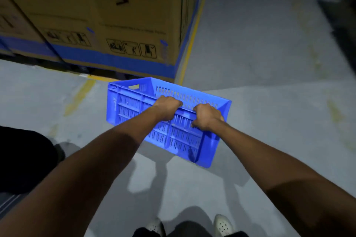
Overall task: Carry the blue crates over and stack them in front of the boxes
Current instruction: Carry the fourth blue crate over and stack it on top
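A blue slotted plastic crate (134,106) hangs in the air in front of me, tilted with its open side facing away. My left hand (166,107) and my right hand (207,116) both grip its near long rim, side by side. Tall brown cardboard boxes (107,11) with a blue band along the bottom stand just beyond the crate, at the upper left. The crate's far left corner is close to the lower corner of the nearest box.
Grey concrete floor (260,63) spreads to the right of the boxes, with a yellow line (189,44) along their side. A dark shape (25,159) sits at my left. My two white shoes (221,225) show at the bottom edge.
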The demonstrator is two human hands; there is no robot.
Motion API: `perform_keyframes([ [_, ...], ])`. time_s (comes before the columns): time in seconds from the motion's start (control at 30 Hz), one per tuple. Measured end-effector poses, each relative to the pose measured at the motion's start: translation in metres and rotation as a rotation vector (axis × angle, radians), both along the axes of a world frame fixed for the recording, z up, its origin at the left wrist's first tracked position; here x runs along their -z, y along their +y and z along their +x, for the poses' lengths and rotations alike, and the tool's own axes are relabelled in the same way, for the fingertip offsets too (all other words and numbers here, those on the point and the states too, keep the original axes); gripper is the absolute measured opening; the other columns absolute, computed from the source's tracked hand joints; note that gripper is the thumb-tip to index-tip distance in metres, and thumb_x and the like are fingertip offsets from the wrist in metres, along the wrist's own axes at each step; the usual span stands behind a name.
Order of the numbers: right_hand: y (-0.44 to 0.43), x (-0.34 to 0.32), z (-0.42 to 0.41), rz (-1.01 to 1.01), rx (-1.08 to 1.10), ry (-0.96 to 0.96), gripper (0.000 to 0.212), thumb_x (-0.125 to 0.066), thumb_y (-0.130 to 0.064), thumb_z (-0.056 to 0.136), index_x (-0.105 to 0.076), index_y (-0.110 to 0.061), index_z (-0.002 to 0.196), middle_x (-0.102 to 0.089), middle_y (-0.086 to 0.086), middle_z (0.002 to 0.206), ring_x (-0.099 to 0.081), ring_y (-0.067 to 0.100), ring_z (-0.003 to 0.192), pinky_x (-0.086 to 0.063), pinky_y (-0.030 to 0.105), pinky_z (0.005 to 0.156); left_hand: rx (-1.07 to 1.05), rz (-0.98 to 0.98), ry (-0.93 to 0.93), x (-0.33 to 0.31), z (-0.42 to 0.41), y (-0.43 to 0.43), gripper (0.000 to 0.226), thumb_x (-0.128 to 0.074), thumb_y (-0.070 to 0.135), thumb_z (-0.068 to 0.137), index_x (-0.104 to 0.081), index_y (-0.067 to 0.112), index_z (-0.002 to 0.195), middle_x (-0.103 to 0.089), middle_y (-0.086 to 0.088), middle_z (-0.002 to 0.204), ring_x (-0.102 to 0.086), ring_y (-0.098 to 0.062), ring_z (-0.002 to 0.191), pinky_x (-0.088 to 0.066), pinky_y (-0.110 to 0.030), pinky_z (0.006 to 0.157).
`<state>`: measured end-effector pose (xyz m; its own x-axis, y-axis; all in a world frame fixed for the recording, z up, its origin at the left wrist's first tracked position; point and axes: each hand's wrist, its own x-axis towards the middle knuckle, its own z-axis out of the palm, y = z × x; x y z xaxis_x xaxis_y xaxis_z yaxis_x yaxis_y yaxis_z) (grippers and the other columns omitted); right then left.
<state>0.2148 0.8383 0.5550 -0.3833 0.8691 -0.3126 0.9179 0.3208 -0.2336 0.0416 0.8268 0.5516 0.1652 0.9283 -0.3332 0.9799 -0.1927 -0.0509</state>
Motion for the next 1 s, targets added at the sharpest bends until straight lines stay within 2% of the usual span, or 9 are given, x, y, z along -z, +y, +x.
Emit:
perform_keyframes([
  [0.17, -0.003, -0.109, 0.012, 0.014, -0.001, 0.017, 0.043, -0.082, -0.041, 0.066, -0.063, -0.022, 0.099, -0.067, 0.008, 0.113, -0.062, 0.029, 0.107, -0.044, 0.034, 0.071, 0.056, 0.022, 0.011, -0.118, 0.008, -0.008, 0.036, -0.057, 0.007, 0.081, -0.054, 0.021, 0.114, -0.063, -0.01, 0.114, -0.056, -0.034, 0.111, -0.041, -0.045, 0.086],
  [0.3, -0.002, -0.162, 0.017, -0.006, 0.01, 0.012, 0.059, -0.083, -0.046, 0.063, -0.063, -0.021, 0.112, -0.064, 0.006, 0.12, -0.059, 0.028, 0.111, -0.051, 0.038, 0.082, 0.127, 0.054, 0.03, -0.174, 0.014, -0.007, 0.04, -0.059, 0.01, 0.082, -0.052, 0.021, 0.12, -0.062, -0.011, 0.119, -0.057, -0.034, 0.112, -0.043, -0.042, 0.079],
  [0.4, 0.0, -0.181, 0.018, -0.097, -0.003, 0.032, 0.056, -0.084, -0.047, 0.062, -0.065, -0.017, 0.106, -0.068, 0.007, 0.112, -0.062, 0.027, 0.099, -0.052, 0.036, 0.08, 0.166, 0.042, 0.044, -0.196, 0.015, -0.005, 0.046, -0.06, 0.013, 0.083, -0.049, 0.021, 0.127, -0.06, -0.011, 0.121, -0.057, -0.034, 0.11, -0.045, -0.041, 0.075],
  [0.5, -0.001, -0.193, 0.026, -0.162, 0.006, 0.094, 0.046, -0.086, -0.047, 0.063, -0.067, -0.015, 0.09, -0.07, 0.009, 0.097, -0.061, 0.024, 0.081, -0.045, 0.029, 0.068, 0.21, 0.033, 0.047, -0.211, 0.021, -0.005, 0.049, -0.061, 0.012, 0.081, -0.049, 0.019, 0.128, -0.06, -0.012, 0.116, -0.058, -0.034, 0.103, -0.041, -0.038, 0.065],
  [0.67, -0.019, -0.199, 0.056, -0.159, 0.085, 0.198, 0.038, -0.09, -0.04, 0.06, -0.062, -0.018, 0.071, -0.064, 0.001, 0.072, -0.06, 0.021, 0.071, -0.043, 0.027, 0.061, 0.293, -0.001, 0.004, -0.221, 0.041, -0.005, 0.05, -0.064, 0.013, 0.077, -0.052, 0.017, 0.125, -0.06, -0.014, 0.113, -0.059, -0.034, 0.101, -0.038, -0.034, 0.063],
  [0.73, -0.029, -0.201, 0.073, -0.121, 0.127, 0.19, 0.04, -0.089, -0.044, 0.059, -0.06, -0.019, 0.07, -0.062, -0.002, 0.069, -0.06, 0.021, 0.071, -0.044, 0.03, 0.061, 0.336, -0.01, -0.039, -0.225, 0.056, -0.003, 0.045, -0.065, 0.014, 0.074, -0.055, 0.017, 0.117, -0.061, -0.013, 0.109, -0.06, -0.035, 0.1, -0.041, -0.034, 0.063],
  [0.8, -0.04, -0.205, 0.096, -0.039, 0.159, 0.142, 0.046, -0.087, -0.051, 0.059, -0.055, -0.019, 0.068, -0.058, -0.004, 0.07, -0.057, 0.021, 0.074, -0.041, 0.031, 0.06, 0.385, -0.001, -0.079, -0.228, 0.076, -0.001, 0.039, -0.062, 0.015, 0.07, -0.056, 0.017, 0.108, -0.062, -0.013, 0.107, -0.06, -0.035, 0.099, -0.046, -0.036, 0.065],
  [0.87, -0.049, -0.211, 0.122, 0.043, 0.204, 0.113, 0.049, -0.084, -0.055, 0.059, -0.052, -0.02, 0.069, -0.059, -0.002, 0.077, -0.059, 0.022, 0.08, -0.038, 0.031, 0.061, 0.427, 0.017, -0.101, -0.234, 0.1, 0.001, 0.048, -0.061, 0.016, 0.069, -0.058, 0.016, 0.117, -0.063, -0.014, 0.111, -0.06, -0.034, 0.104, -0.049, -0.035, 0.07],
  [1.0, -0.063, -0.228, 0.182, 0.166, 0.319, 0.085, 0.053, -0.083, -0.057, 0.06, -0.065, -0.023, 0.096, -0.067, 0.003, 0.103, -0.062, 0.027, 0.101, -0.046, 0.033, 0.073, 0.53, 0.07, -0.123, -0.254, 0.163, 0.004, 0.047, -0.061, 0.016, 0.069, -0.061, 0.014, 0.116, -0.065, -0.015, 0.112, -0.06, -0.034, 0.106, -0.043, -0.032, 0.07],
])
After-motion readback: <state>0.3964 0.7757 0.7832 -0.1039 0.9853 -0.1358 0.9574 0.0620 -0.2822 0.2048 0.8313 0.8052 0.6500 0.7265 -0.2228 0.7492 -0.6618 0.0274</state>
